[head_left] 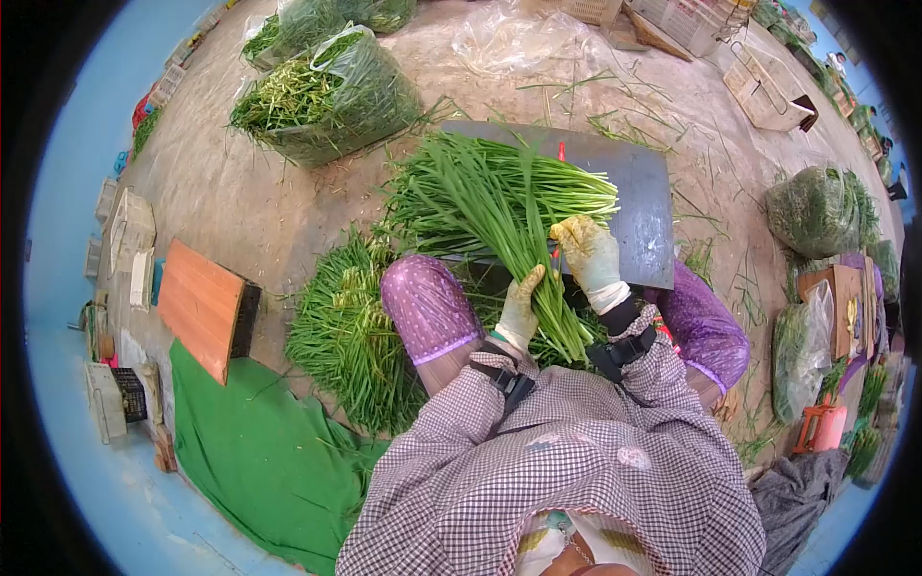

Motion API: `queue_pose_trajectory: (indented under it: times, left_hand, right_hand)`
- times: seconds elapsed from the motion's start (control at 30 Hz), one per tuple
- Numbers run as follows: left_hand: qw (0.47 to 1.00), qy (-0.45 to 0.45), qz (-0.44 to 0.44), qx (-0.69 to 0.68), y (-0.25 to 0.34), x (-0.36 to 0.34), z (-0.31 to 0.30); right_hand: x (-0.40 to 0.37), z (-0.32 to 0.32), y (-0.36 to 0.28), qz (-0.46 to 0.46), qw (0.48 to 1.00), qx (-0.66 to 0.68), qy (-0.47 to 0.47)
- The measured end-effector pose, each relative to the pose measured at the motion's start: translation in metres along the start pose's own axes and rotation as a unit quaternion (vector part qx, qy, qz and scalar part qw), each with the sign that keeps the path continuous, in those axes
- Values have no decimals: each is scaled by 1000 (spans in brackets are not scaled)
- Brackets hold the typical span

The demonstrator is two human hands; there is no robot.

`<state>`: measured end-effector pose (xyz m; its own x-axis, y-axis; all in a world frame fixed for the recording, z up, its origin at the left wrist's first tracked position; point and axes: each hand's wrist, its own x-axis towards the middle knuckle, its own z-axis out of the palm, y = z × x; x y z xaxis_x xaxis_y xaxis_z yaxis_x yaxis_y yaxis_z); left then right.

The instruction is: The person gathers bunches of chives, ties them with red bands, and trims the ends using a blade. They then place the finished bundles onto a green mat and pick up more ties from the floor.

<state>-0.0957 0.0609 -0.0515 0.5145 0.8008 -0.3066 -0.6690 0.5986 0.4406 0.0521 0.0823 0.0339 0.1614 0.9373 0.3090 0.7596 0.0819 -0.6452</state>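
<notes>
No readable text or labels anywhere.

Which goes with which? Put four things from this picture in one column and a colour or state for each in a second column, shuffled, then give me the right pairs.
1. Left hand
2. Flat board
3. Cloth
4. Knee covers

A. Green, spread out at the wearer's left
B. Purple with pale dots
C. Gloved, closed around leafy stalks
D. Grey, beneath heaped greens

Right pairs: 1-C, 2-D, 3-A, 4-B
</notes>
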Motion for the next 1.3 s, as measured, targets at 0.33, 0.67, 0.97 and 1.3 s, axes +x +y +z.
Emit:
queue_pose_trajectory:
  times: [0.33, 0.67, 0.97, 1.3]
  left_hand:
    - [993, -75, 73, -54, 19, 3, 30]
    - [953, -109, 252, -127, 102, 15, 23]
    - [968, -121, 218, -29, 68, 7, 47]
    - [961, -126, 226, -98, 76, 4, 37]
  right_hand:
    - [-18, -54, -23, 192, 700, 687, -39]
    - [-96, -176, 96, 199, 876, 414, 149]
    - [-55, -74, -12, -60, 997, 58, -6]
    - [-50, -40, -6, 85, 957, 270, 54]
